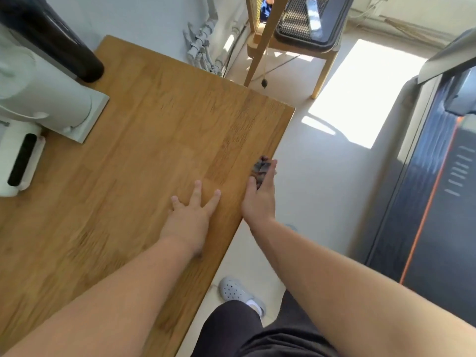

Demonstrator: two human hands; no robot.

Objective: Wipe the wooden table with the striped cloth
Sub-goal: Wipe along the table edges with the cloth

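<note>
The wooden table (144, 140) fills the left and middle of the view. My left hand (192, 215) lies flat on it with fingers spread, close to the right edge. My right hand (260, 199) is at that right edge and grips the striped cloth (260, 169), a small dark bunched wad that sticks out between thumb and fingers. The cloth is against the table's edge, and most of it is hidden inside the hand.
A white appliance (49, 99) with a black arm (59, 39) stands on the table's far left. A wooden chair (296, 34) is beyond the far end. A dark treadmill (432, 189) runs along the right. My foot in a grey clog (233, 289) is on the floor.
</note>
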